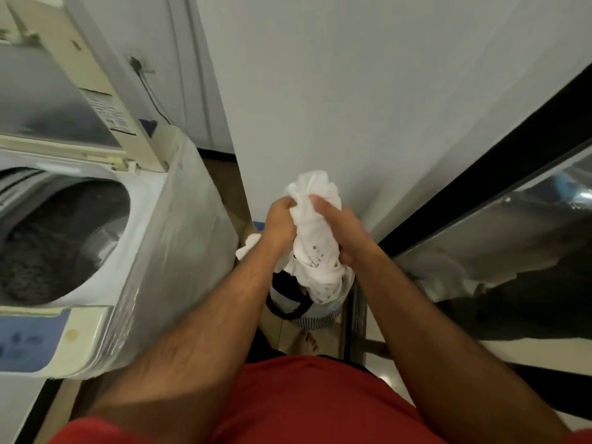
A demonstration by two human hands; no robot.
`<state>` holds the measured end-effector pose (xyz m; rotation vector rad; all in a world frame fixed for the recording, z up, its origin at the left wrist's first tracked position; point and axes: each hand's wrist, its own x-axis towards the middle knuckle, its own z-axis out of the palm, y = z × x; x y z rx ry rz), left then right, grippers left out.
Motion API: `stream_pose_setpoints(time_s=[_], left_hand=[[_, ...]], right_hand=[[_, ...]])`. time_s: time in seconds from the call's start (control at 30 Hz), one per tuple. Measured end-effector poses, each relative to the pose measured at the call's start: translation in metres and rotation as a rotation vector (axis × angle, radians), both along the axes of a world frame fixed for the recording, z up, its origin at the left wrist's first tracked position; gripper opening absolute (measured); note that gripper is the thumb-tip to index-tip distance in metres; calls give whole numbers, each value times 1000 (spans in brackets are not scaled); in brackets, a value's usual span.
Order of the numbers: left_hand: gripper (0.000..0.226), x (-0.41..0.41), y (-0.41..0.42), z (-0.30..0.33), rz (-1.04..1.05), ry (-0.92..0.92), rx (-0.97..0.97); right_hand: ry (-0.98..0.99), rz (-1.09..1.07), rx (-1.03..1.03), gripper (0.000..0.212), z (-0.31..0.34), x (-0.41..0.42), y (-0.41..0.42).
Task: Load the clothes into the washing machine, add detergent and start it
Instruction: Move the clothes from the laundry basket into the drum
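A white garment (315, 225) with small dark marks is bunched between both hands, held above a laundry basket (317, 310) on the floor. My left hand (282, 221) grips its left side and my right hand (339, 232) grips its right side. More white cloth hangs from the garment into the basket. The top-loading washing machine (153, 251) stands at the left with its lid (64, 78) raised. Dark grey clothes (48, 251) lie inside its drum. The blue control panel (28, 341) is at the machine's front edge.
A white wall (352, 91) rises straight ahead behind the basket. A dark-framed glass door (499, 219) runs along the right. A black cable (150, 91) hangs on the wall behind the machine. My bare foot (307, 342) rests on the tiled floor by the basket.
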<state>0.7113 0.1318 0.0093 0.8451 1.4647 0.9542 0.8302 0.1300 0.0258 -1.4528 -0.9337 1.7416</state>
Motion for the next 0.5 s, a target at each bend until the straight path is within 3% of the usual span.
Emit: stream_pose_setpoints(time_s=[0.03, 0.1, 0.13, 0.27, 0.33, 0.4, 0.5], left_hand=[[23, -10, -2, -4, -3, 196, 49], [17, -29, -6, -11, 63, 317, 15], [13, -38, -10, -11, 117, 237, -60], [55, -60, -28, -6, 111, -282, -528], [51, -62, -31, 10, 211, -452, -506], [49, -61, -29, 28, 311, -480, -446], [52, -70, -30, 58, 262, -603, -301]], right_hand=[[-16, -5, 44, 43, 6, -6, -2], [-4, -41, 97, 41, 15, -18, -2], [20, -73, 88, 40, 22, -25, -3], [362, -161, -16, 41, 51, -46, 3], [388, -131, -1, 45, 61, -55, 6], [342, -119, 36, 38, 64, -65, 6], [47, -111, 124, 33, 59, -79, 1]])
